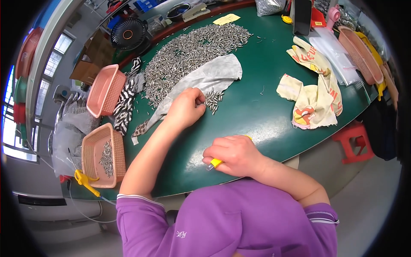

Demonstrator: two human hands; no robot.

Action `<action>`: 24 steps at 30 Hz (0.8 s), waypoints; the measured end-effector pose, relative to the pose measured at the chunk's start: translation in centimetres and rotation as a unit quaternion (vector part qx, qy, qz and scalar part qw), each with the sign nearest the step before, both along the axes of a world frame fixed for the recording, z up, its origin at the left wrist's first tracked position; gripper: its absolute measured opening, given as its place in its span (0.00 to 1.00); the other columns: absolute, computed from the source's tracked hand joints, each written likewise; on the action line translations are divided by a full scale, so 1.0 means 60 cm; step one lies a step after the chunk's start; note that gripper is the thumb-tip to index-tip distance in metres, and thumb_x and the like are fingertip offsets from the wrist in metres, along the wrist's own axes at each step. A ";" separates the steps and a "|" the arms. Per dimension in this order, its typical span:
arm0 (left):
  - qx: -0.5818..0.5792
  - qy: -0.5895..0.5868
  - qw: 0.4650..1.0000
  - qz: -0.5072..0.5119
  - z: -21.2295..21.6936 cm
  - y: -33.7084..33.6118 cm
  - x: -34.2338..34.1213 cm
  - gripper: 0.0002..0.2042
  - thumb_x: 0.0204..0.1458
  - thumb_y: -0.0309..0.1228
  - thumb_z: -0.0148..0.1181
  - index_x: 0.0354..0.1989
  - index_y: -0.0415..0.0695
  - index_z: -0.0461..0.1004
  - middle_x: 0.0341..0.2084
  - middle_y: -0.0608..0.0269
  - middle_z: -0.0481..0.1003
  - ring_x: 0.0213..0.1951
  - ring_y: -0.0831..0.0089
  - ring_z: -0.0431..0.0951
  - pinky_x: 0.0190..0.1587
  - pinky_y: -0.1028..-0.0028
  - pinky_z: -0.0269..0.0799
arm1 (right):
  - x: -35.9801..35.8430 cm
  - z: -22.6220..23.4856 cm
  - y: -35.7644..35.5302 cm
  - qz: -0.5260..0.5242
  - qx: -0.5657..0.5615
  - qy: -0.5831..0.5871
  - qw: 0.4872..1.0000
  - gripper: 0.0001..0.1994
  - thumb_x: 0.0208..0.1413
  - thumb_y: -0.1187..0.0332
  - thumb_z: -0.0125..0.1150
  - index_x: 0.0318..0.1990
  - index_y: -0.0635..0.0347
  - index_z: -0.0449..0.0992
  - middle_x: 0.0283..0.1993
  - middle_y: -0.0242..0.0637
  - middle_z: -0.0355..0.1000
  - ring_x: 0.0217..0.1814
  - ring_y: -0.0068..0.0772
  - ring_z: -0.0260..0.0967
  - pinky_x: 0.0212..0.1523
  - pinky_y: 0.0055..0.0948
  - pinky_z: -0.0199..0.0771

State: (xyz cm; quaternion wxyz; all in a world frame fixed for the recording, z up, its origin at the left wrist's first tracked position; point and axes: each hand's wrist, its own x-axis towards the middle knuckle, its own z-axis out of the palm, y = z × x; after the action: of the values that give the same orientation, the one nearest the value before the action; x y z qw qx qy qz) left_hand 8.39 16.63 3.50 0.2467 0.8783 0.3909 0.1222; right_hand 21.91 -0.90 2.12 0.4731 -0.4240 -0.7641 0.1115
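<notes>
Your dark green table (252, 107), a broad heap of small metal pins (188, 51) on it, grey cloth (209, 77) beside them, cream printed cloth (317, 94) to your right, pink baskets (105, 90) at your left edge, clear bags (336, 51) far right.

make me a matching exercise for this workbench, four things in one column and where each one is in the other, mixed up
Things:
1. yellow-handled tool
2. small bunch of metal pins
3. black fan
4. cream printed cloth

Places:
A. far left, beyond the table edge
B. gripped in the right hand
C. at the fingertips of the left hand, on the grey cloth
D. right part of the green table, crumpled

Pairs: 1-B, 2-C, 3-A, 4-D
</notes>
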 end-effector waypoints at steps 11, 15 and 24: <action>-0.023 0.036 0.998 0.044 0.008 -0.008 -0.001 0.06 0.47 0.27 0.62 0.31 0.39 0.75 0.35 0.50 0.75 0.38 0.53 0.77 0.44 0.61 0.72 | -0.003 0.002 -0.003 -0.001 -0.008 -0.007 1.000 0.08 0.51 0.62 0.66 0.29 0.50 0.73 0.26 0.29 0.66 0.28 0.32 0.71 0.27 0.33 0.70; -0.035 -0.091 0.994 0.058 0.034 -0.052 -0.036 0.05 0.54 0.26 0.59 0.35 0.39 0.72 0.33 0.53 0.75 0.35 0.65 0.77 0.39 0.68 0.73 | 0.002 0.003 -0.004 -0.007 -0.010 0.007 1.000 0.07 0.51 0.62 0.67 0.30 0.50 0.74 0.26 0.28 0.67 0.28 0.33 0.71 0.27 0.33 0.71; -0.389 -0.478 0.784 0.078 0.011 -0.234 -0.140 0.09 0.56 0.15 0.57 0.43 0.38 0.69 0.37 0.56 0.77 0.37 0.72 0.79 0.44 0.74 0.76 | 0.000 0.032 -0.012 -0.018 -0.048 0.054 0.997 0.15 0.49 0.61 0.68 0.45 0.50 0.78 0.32 0.31 0.70 0.32 0.35 0.72 0.30 0.33 0.72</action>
State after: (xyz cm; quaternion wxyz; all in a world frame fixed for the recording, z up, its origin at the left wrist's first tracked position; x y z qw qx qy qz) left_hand -0.01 2.57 4.17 0.7120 0.5035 0.3047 0.3831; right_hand 21.91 -1.60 4.04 0.4949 -0.4534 -0.7232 0.1627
